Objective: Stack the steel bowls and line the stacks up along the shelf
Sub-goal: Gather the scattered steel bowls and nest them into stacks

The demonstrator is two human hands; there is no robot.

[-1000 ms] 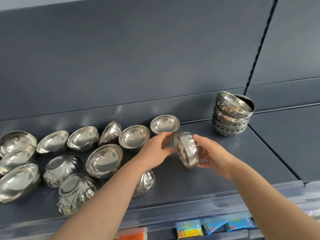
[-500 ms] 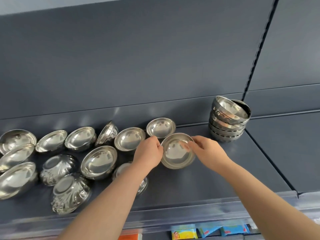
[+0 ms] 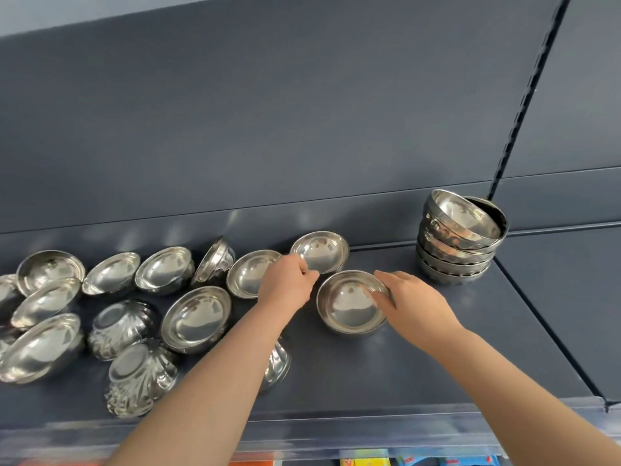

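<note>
Gripping one empty bowl (image 3: 349,309) in right hand (image 3: 416,297); curling left hand (image 3: 287,282) at second bowl (image 3: 323,249), grip unclear; counting about thirteen loose bowls (image 3: 196,317), one stack (image 3: 455,253) at back edge of shelf (image 3: 437,351).

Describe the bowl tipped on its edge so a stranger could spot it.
On the dark shelf, a stack stands at the right and loose steel bowls spread left. Midway along the back row, one bowl stands on its rim, mouth facing left; its neighbours sit mouth up.
</note>
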